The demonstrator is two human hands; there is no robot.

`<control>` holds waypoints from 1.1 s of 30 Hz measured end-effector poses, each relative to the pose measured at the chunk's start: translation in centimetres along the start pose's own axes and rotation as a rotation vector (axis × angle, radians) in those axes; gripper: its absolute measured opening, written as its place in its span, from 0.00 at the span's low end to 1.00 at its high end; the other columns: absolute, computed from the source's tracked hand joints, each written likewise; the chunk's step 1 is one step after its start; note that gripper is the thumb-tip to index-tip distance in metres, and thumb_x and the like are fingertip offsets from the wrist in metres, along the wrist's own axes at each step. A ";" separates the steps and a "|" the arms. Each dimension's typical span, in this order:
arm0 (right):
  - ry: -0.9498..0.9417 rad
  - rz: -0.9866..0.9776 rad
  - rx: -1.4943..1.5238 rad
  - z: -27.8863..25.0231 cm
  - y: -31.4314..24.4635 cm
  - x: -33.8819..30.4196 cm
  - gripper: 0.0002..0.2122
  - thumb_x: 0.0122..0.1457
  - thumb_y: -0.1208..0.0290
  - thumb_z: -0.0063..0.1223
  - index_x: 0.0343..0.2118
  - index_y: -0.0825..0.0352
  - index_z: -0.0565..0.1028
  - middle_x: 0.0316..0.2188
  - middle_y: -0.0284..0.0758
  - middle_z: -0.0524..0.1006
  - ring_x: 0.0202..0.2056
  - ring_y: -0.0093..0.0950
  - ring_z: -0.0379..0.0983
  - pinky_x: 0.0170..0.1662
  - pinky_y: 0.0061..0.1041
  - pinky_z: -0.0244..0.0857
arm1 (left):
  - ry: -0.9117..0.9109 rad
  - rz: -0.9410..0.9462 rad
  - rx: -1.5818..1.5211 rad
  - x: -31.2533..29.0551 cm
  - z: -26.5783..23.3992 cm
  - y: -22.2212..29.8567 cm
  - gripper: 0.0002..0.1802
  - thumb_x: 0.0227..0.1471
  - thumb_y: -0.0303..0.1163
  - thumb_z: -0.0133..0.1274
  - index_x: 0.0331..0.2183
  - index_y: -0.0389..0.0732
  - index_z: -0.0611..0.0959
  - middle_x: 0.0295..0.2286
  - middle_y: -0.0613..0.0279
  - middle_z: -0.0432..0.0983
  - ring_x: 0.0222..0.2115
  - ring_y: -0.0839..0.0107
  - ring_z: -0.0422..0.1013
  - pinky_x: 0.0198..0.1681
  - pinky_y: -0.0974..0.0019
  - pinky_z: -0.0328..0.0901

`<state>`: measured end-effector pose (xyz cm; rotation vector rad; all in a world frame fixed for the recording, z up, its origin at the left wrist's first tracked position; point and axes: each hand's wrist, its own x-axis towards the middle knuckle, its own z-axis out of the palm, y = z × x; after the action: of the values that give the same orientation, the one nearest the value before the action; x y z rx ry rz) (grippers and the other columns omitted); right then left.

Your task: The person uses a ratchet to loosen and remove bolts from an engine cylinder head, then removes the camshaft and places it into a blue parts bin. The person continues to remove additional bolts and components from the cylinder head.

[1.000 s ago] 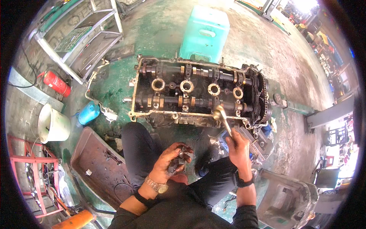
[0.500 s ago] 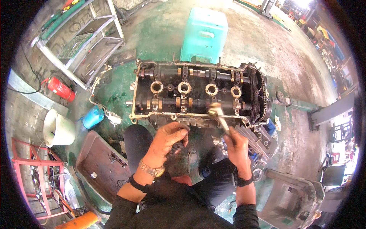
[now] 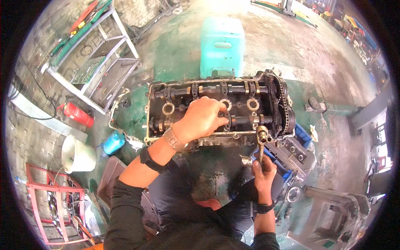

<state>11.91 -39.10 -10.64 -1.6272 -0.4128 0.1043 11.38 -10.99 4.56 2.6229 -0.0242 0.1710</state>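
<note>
A cylinder head (image 3: 160, 111) lies across in front of me, its two dark camshafts exposed and a timing chain (image 3: 284, 98) at its right end. My left hand (image 3: 201, 118) reaches over the middle of it. The fingers are drawn together in a pinch at a bearing cap of the nearer camshaft; whatever is between them is hidden. In my right hand (image 3: 263, 173) is a ratchet wrench (image 3: 261, 141), held upright with its head and socket by the front right corner of the cylinder head.
A turquoise plastic stool (image 3: 222, 46) stands beyond the cylinder head. To the right are a blue tray (image 3: 285, 173) with metal parts and a grey plastic bin (image 3: 333, 212). A spanner (image 3: 216, 185) lies between my legs. A bucket (image 3: 78, 154) and fire extinguisher (image 3: 78, 114) stand left.
My left hand has moved forward and right onto the cylinder head. My right hand has moved right and lower, carrying the ratchet wrench away from the camshaft. The view has shifted slightly.
</note>
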 end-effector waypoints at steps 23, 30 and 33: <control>0.038 -0.118 -0.162 -1.1 -2.0 0.0 0.11 0.53 0.72 0.63 0.35 0.74 0.78 0.24 0.42 0.78 0.23 0.29 0.74 0.31 0.25 0.68 | -0.210 0.088 0.500 1.8 1.6 1.5 0.29 0.40 0.46 0.67 0.39 0.34 0.79 0.27 0.45 0.78 0.32 0.47 0.76 0.36 0.48 0.71; 0.056 -0.119 -0.121 -1.1 -2.0 0.1 0.11 0.54 0.72 0.62 0.36 0.74 0.77 0.25 0.41 0.77 0.24 0.27 0.73 0.32 0.25 0.67 | -0.240 0.035 0.524 1.9 1.6 2.2 0.26 0.39 0.46 0.67 0.34 0.35 0.80 0.26 0.44 0.78 0.32 0.45 0.76 0.36 0.47 0.70; 0.058 -0.111 -0.118 -1.3 -1.7 -0.2 0.11 0.54 0.73 0.61 0.37 0.74 0.78 0.25 0.41 0.77 0.25 0.27 0.72 0.32 0.25 0.66 | -0.225 0.114 0.472 2.3 0.9 1.6 0.24 0.40 0.46 0.66 0.32 0.35 0.81 0.26 0.43 0.78 0.31 0.44 0.76 0.36 0.47 0.70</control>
<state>11.82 -40.34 -8.87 -1.7152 -0.4712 -0.0520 13.66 -12.74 4.87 3.1005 -0.2375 -0.0943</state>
